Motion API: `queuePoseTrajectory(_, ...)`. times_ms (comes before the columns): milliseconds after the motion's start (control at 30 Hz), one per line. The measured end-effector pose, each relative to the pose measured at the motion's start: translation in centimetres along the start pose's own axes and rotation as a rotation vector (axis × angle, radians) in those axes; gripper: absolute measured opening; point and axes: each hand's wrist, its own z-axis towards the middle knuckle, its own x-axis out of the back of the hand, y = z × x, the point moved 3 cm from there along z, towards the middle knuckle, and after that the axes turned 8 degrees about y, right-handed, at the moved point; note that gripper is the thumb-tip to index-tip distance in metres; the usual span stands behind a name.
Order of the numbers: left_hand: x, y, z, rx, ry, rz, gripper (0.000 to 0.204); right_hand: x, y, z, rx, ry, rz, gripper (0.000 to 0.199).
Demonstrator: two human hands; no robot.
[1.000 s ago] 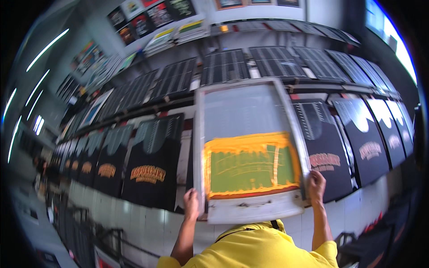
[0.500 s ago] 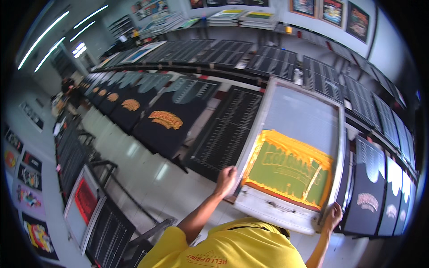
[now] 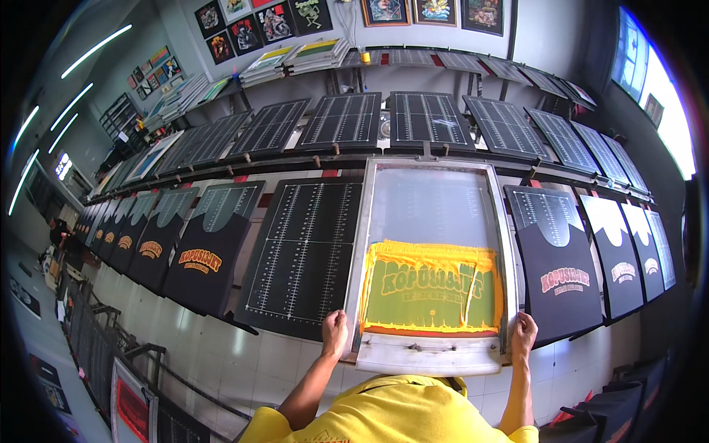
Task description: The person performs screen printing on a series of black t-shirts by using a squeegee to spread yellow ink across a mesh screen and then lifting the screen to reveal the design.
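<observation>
A screen printing frame (image 3: 362,244) with pale edges lies before me over the row of print boards. Its mesh is clear at the far end and green at the near end, with thick yellow-orange ink (image 3: 436,253) around a lettered design. Across the near end rests a squeegee (image 3: 428,354) with a broad whitish handle; a reddish strip shows along its far edge. My left hand (image 3: 334,332) is closed at the frame's near left edge. Opposite it, my right hand (image 3: 523,334) is closed on the near right edge. The fingertips of both are partly hidden.
A bare black board (image 3: 303,247) with white ruled marks lies left of the frame. Dark shirts with orange prints (image 3: 201,258) line the boards beyond it, and paler-printed shirts (image 3: 565,280) lie to the right. Another row of boards (image 3: 340,122) runs behind a rail.
My view has turned right and levelled, so the frame now appears straight ahead. Both hands stay at its near side edges. No clear shift of the frame against the boards shows.
</observation>
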Motion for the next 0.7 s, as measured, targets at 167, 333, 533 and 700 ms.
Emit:
queuePoseTrajectory(167, -2.8, -0.2, -0.9, -0.055, -0.070, 0.077, 0.033, 2.3, 3.1, 2.4, 0.017, -0.012, 0.003, 0.018)
queuePoseTrajectory(333, -4.2, -0.3, -2.2, -0.036, -0.070, 0.088, 0.035, 3.0, 3.6, 3.3, 0.007, -0.010, -0.027, 0.019)
queuePoseTrajectory(533, -5.1, -2.4, -1.5, -0.066, -0.044, 0.174, 0.036, 2.4, 5.1, 4.3, 0.013, -0.036, -0.030, 0.019)
queuePoseTrajectory(700, -5.2, -3.0, -0.6, -0.042, -0.049, 0.301, 0.036, 1.5, 5.5, 5.6, 0.005, -0.038, -0.039, 0.018)
